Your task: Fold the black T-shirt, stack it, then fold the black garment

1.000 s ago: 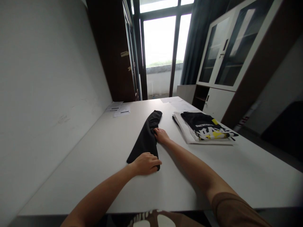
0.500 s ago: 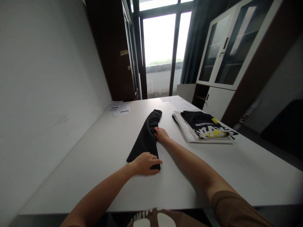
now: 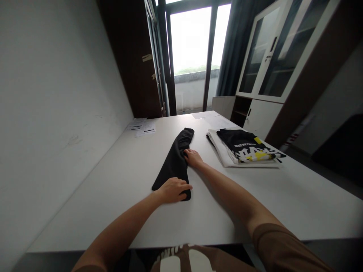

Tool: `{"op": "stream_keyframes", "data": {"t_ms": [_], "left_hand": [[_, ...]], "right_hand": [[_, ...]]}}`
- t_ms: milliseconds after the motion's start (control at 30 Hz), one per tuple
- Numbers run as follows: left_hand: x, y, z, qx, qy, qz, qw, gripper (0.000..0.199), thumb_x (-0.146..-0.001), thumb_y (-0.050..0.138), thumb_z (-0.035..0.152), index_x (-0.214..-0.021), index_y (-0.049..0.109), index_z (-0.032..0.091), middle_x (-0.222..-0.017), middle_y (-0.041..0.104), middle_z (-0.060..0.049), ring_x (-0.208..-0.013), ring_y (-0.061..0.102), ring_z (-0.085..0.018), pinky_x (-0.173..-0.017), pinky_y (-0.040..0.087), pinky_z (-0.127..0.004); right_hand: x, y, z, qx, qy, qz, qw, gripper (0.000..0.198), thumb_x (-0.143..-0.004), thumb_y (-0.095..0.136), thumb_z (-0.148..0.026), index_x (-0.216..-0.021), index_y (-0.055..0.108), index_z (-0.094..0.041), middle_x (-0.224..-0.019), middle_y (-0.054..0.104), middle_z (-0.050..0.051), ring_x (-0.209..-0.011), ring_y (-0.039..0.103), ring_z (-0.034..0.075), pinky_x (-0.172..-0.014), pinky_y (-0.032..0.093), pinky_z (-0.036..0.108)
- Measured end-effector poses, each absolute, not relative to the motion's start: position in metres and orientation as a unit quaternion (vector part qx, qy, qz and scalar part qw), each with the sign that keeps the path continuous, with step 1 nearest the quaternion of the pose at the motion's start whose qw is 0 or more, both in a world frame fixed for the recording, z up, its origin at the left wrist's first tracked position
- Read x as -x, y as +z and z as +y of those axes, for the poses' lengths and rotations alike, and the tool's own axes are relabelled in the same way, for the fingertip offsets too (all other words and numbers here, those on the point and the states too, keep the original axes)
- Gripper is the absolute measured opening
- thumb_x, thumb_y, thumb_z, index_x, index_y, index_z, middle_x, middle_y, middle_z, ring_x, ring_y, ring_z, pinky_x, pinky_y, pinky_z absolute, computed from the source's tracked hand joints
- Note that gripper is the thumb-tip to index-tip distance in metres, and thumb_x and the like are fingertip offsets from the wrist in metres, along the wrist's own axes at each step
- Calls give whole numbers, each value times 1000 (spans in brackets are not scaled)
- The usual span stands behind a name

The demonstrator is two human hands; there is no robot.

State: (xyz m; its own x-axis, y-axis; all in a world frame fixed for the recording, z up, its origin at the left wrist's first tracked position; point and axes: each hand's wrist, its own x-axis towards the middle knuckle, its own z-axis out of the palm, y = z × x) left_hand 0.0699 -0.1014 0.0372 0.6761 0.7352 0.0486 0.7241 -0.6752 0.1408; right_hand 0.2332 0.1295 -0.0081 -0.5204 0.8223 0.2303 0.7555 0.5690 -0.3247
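A black folded garment lies lengthwise on the white table, wide at the near end and narrower towards the far end. Its exact kind does not show. My left hand rests over the near end, thumb and forefinger apart with black cloth showing between them. Further up, my right hand has its fingers curled in at the right edge, where the cloth is bunched; the fingertips are partly hidden in the folds.
Right of the garment is a stack of folded clothes, a black printed one on top of white. Paper sheets lie at the far left by the wall. Beyond the table stand a glass door and a white cabinet.
My left hand has drawn its thumb and fingers in slightly at the near end of the garment. My right hand stays at the right edge. The whole view has shifted slightly.
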Motion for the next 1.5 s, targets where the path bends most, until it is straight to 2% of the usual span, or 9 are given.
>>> {"op": "stream_keyframes", "data": {"t_ms": [300, 600, 767, 1000, 1233, 1500], "left_hand": [[-67, 45, -99, -900, 62, 432, 26, 51, -95, 68, 18, -146, 69, 23, -121, 73, -9, -111, 65, -29, -103, 53, -44], [-66, 41, -97, -883, 63, 463, 55, 60, -91, 71, 17, -150, 66, 27, -125, 70, -9, -117, 65, -29, -107, 53, -44], [-67, 43, -97, -879, 62, 469, 56, 55, -92, 70, 14, -146, 68, 25, -126, 71, -9, -117, 66, -29, -108, 53, -43], [-69, 49, -99, -876, 62, 474, 67, 44, -89, 64, 8, -130, 71, 23, -122, 72, -9, -116, 66, -29, -107, 55, -44], [-68, 48, -98, -875, 76, 472, 77, 59, -78, 63, 2, -132, 70, 24, -122, 71, -9, -115, 66, -29, -106, 56, -43], [-68, 48, -98, -875, 77, 473, 74, 49, -89, 71, 13, -136, 70, 24, -124, 71, -9, -116, 66, -29, -109, 54, -44]], "right_hand": [[-233, -6, 127, 457, 97, -865, 183, 36, -111, 61, -32, -143, 71, -22, -153, 71, 15, -141, 64, 31, -124, 41, 43], [-233, -4, 125, 455, 92, -868, 178, 34, -111, 60, -32, -141, 71, -23, -150, 71, 14, -139, 64, 30, -121, 42, 41], [-233, -6, 126, 454, 92, -867, 184, 33, -111, 60, -33, -140, 71, -22, -150, 72, 14, -139, 65, 31, -122, 41, 42], [-233, -7, 127, 456, 91, -866, 184, 34, -111, 60, -33, -141, 71, -23, -151, 71, 14, -140, 65, 31, -122, 42, 42], [-234, -5, 125, 454, 91, -867, 184, 34, -110, 60, -33, -141, 71, -23, -151, 71, 14, -140, 64, 31, -122, 42, 43], [-234, -5, 125, 456, 89, -867, 180, 34, -111, 59, -32, -142, 70, -21, -151, 71, 14, -140, 65, 31, -122, 41, 41]]}}
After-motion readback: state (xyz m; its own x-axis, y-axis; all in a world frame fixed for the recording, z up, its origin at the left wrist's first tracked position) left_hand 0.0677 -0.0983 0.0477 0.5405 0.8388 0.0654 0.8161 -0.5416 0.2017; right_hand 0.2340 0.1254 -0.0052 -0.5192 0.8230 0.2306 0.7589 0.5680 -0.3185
